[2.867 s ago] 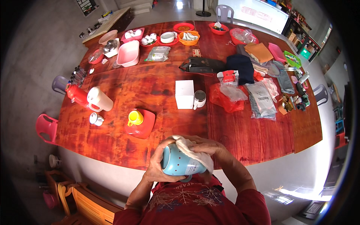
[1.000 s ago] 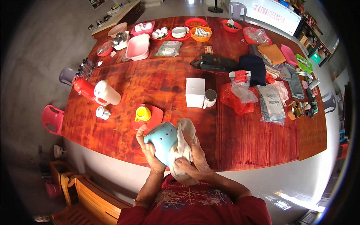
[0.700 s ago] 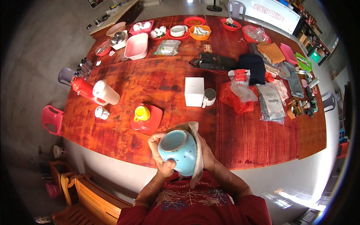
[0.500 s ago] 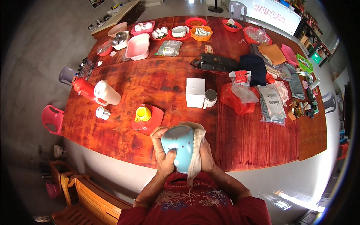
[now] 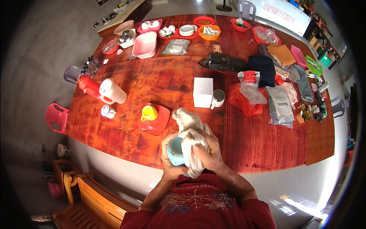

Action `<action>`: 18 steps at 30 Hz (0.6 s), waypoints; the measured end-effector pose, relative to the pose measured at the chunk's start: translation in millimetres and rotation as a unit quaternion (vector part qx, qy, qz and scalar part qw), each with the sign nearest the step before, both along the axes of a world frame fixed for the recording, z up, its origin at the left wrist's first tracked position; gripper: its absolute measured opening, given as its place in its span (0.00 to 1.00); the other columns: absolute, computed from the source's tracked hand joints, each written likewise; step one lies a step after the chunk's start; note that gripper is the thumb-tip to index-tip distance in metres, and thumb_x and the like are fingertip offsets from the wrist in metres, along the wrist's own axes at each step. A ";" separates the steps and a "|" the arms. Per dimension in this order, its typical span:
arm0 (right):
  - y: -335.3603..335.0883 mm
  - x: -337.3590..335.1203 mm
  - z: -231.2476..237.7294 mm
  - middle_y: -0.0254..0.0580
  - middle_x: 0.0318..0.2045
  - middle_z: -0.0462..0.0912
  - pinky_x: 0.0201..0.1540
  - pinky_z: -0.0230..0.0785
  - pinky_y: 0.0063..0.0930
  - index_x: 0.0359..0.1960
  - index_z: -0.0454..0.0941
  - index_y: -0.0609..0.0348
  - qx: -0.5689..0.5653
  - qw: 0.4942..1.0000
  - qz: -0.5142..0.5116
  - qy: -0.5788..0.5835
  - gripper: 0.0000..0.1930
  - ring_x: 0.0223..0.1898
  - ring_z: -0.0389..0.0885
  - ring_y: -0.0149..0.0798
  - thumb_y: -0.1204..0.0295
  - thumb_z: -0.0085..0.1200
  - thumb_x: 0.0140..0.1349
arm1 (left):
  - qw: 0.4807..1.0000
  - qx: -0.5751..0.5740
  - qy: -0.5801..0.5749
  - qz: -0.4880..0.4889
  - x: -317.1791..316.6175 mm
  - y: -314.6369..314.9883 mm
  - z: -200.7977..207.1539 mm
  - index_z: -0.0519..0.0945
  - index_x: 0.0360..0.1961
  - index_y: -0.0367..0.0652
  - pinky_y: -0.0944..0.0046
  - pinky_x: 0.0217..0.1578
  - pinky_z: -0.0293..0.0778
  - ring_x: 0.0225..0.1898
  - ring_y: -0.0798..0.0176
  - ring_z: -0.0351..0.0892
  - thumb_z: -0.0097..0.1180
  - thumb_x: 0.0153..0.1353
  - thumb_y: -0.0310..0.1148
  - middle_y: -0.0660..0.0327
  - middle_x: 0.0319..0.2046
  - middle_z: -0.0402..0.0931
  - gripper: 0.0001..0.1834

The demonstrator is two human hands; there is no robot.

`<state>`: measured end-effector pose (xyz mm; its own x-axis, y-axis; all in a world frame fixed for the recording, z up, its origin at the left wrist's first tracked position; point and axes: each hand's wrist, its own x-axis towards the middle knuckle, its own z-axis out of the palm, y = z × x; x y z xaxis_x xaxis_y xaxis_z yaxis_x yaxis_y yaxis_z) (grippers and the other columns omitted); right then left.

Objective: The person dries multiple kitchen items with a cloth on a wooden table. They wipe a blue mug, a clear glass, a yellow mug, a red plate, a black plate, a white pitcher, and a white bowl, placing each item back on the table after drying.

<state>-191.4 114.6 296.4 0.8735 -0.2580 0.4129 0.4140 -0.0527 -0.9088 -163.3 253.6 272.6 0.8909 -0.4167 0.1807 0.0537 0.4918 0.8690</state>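
Red-brown wooden surface | blue ceramic pot held nearer me than the yellow cup, right of it | hands: left hand grasps the pot, right hand clasps white cloth against it | step, I judge: wiping | next stroke probably calls for a steady left grip

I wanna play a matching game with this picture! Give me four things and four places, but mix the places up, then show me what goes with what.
Things:
1. Blue vessel
2. White cloth
3. Yellow cup
4. White box

Places:
A. On a red tray
B. In the right hand
C. Beside a mug
D. In the left hand

Pairs: 1-D, 2-B, 3-A, 4-C
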 end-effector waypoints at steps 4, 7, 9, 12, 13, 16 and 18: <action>-12.6 17.9 12.8 0.46 0.36 0.75 0.41 0.69 0.35 0.46 0.74 0.60 0.019 0.992 0.096 0.077 0.16 0.37 0.77 0.44 0.68 0.54 0.57 | 0.992 0.097 -0.076 0.010 -3.9 1.7 -1.1 0.53 0.61 0.40 0.58 0.55 0.64 0.55 0.59 0.67 0.79 0.29 0.37 0.54 0.55 0.63 0.59; -23.7 26.5 14.0 0.48 0.36 0.76 0.40 0.70 0.38 0.45 0.73 0.60 -0.118 0.967 0.179 0.137 0.16 0.38 0.77 0.46 0.68 0.54 0.57 | 0.954 0.227 -0.188 0.055 -3.3 1.6 0.6 0.46 0.64 0.43 0.56 0.56 0.64 0.55 0.57 0.67 0.78 0.29 0.34 0.53 0.56 0.61 0.63; -18.9 18.7 14.2 0.56 0.41 0.74 0.42 0.71 0.44 0.48 0.74 0.55 -0.263 0.950 0.132 0.107 0.16 0.41 0.75 0.54 0.66 0.52 0.57 | 0.932 0.289 -0.206 0.075 -4.1 6.5 0.4 0.43 0.64 0.44 0.55 0.56 0.64 0.56 0.56 0.66 0.77 0.29 0.32 0.52 0.56 0.59 0.64; -8.4 3.5 12.7 0.54 0.50 0.69 0.45 0.70 0.46 0.52 0.74 0.50 -0.342 0.935 0.073 0.053 0.20 0.49 0.71 0.53 0.66 0.54 0.56 | 0.935 0.263 -0.230 0.057 1.8 8.5 -0.6 0.41 0.66 0.47 0.54 0.56 0.64 0.57 0.55 0.66 0.77 0.27 0.28 0.50 0.56 0.60 0.67; -8.6 1.5 11.8 0.53 0.50 0.69 0.46 0.70 0.45 0.52 0.74 0.50 -0.335 0.937 0.084 0.042 0.21 0.49 0.70 0.53 0.66 0.55 0.55 | 0.940 0.241 -0.236 0.044 2.8 9.8 -2.7 0.41 0.66 0.46 0.53 0.56 0.64 0.57 0.54 0.66 0.77 0.27 0.28 0.50 0.56 0.60 0.67; -16.4 -2.7 11.1 0.52 0.51 0.68 0.50 0.68 0.43 0.53 0.73 0.51 -0.269 0.953 0.138 0.030 0.22 0.51 0.69 0.52 0.68 0.56 0.54 | 0.945 0.216 -0.245 0.007 -0.5 12.4 6.8 0.41 0.65 0.46 0.52 0.56 0.65 0.58 0.52 0.65 0.78 0.25 0.28 0.47 0.57 0.59 0.68; -21.2 0.6 10.5 0.50 0.52 0.67 0.53 0.66 0.40 0.54 0.73 0.53 -0.185 0.961 0.198 0.048 0.22 0.52 0.68 0.51 0.70 0.57 0.54 | 0.955 0.157 -0.250 -0.009 -0.5 12.4 8.9 0.43 0.64 0.44 0.53 0.54 0.67 0.57 0.53 0.67 0.78 0.27 0.30 0.47 0.56 0.60 0.66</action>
